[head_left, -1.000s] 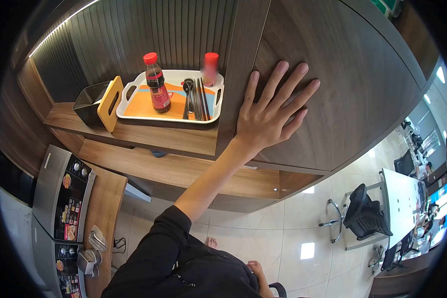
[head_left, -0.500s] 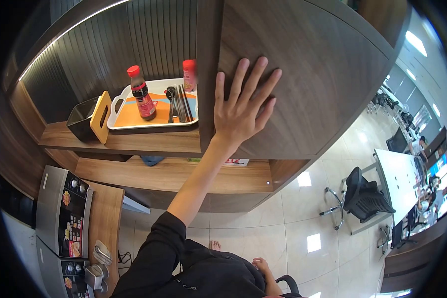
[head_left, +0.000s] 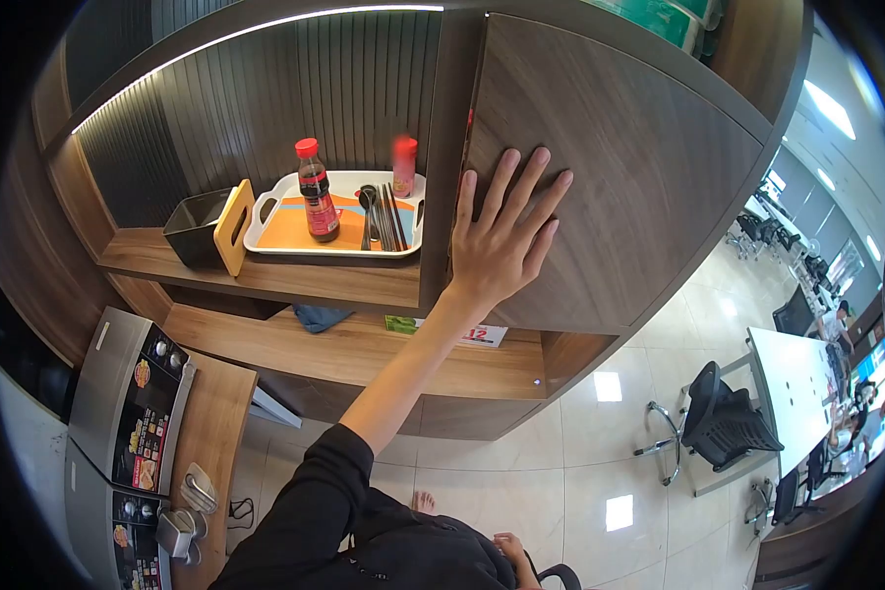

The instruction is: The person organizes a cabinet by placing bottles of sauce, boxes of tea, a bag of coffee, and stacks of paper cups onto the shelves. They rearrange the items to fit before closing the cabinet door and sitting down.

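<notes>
Palm flat on the cabinet door [head_left: 619, 197], fingers fanned wide!
And there's the door, upright at the right of the lit shelf [head_left: 364, 281], with the left hand [head_left: 497, 246] pressed near its left edge, fingers released and gripping nothing. Beside it, on that shelf, a white tray [head_left: 349, 180] carries a dark sauce bottle [head_left: 320, 208], a red-capped container [head_left: 404, 169], and chopsticks [head_left: 395, 218]; next to the tray, a wooden board [head_left: 232, 228] stands against a black bin [head_left: 195, 236]. Down low, the right hand [head_left: 509, 549] is by the body, its fingers too small to read.
</notes>
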`<state>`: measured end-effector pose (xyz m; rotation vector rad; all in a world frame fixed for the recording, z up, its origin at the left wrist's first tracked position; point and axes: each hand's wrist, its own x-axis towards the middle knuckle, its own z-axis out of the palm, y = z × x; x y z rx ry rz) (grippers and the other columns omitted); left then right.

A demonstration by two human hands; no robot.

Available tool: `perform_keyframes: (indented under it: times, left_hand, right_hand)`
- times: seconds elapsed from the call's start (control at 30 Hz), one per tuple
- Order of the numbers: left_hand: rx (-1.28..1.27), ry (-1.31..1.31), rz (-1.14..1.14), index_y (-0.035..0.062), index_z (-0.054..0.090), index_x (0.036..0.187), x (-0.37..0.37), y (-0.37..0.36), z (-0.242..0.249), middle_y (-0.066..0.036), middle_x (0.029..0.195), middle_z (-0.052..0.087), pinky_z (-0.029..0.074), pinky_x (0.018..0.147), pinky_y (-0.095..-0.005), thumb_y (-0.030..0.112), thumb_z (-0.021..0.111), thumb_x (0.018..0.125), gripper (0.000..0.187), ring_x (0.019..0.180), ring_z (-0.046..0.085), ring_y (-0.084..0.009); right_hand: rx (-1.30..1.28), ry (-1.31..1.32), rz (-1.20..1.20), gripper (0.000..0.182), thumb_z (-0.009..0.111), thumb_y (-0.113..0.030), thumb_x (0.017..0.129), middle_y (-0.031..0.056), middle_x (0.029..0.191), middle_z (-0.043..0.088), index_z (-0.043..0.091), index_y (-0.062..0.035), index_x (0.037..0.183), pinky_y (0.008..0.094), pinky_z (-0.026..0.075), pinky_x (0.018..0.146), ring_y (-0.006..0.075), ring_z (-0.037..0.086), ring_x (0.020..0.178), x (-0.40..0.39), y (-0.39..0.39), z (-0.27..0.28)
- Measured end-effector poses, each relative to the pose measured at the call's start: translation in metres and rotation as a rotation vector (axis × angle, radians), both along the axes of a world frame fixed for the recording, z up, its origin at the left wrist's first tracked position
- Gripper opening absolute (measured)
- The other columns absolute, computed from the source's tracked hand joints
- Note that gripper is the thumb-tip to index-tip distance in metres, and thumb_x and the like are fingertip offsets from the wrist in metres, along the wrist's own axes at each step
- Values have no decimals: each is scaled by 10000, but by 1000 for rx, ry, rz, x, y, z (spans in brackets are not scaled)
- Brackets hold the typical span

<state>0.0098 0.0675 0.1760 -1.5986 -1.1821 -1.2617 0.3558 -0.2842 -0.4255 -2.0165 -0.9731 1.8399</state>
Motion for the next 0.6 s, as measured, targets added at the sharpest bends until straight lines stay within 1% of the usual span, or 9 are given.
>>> perform_keyframes:
  times: [0.07,0.17,0.27,0.37,0.4,0.47,0.5,0.57,0.6]
  left_hand:
    - [4,3,0,310,518,1440,0,2,-1,-20,1555,405,133,1198,-528,363,549,949,494,1452,327,-267]
    - [13,11,17,312,512,1445,-1,4,-2,-19,1557,402,130,1199,-528,371,544,948,502,1452,327,-267]
    - [30,21,49,315,511,1445,-1,7,-3,-19,1556,404,125,1202,-528,381,533,946,504,1452,329,-267]
    - [29,25,68,318,519,1440,-1,9,-3,-19,1551,412,118,1204,-528,387,521,948,497,1449,336,-269]
    - [30,26,73,318,522,1437,-1,10,-2,-19,1549,415,116,1205,-529,387,517,948,494,1447,339,-270]
    - [28,9,73,330,489,1457,0,11,-3,6,1560,397,116,1212,-517,373,507,955,504,1454,331,-239]
    - [28,3,73,336,472,1467,0,12,-3,19,1566,387,116,1215,-511,366,503,959,510,1457,327,-224]
    - [55,24,96,320,524,1433,-2,16,-3,-12,1542,424,111,1208,-525,383,515,950,487,1446,346,-260]
    - [65,36,103,312,551,1416,-2,18,-4,-27,1531,443,108,1205,-533,391,522,945,478,1440,355,-279]
  right_hand:
    - [-10,-16,-16,283,616,-103,889,108,989,735,649,-11,1154,302,559,725,175,696,852,-5,3,12]
    - [-21,-56,6,271,619,-102,886,110,974,737,656,-7,1136,299,559,722,172,695,848,-8,8,17]
    - [36,-49,25,261,627,-107,883,95,951,739,667,-17,1126,293,554,707,167,685,794,-6,10,12]
    - [6,-59,20,256,637,-107,878,86,934,742,676,-22,1116,282,552,668,156,682,766,-7,16,15]
    - [-6,-62,24,258,641,-105,872,87,935,742,676,-22,1114,280,554,657,155,688,772,-6,19,9]
    - [-26,-65,31,264,649,-101,861,89,938,743,678,-21,1112,276,558,636,154,700,786,0,20,-9]
    - [55,-13,53,239,647,-111,873,86,920,746,678,-25,1094,293,563,659,162,707,803,4,31,-14]
    - [221,89,96,193,644,-132,897,82,882,751,678,-33,1059,328,575,705,177,722,838,16,62,-19]
    - [499,-97,162,195,664,-107,866,93,903,750,680,-32,1046,343,570,743,210,724,853,12,95,-11]
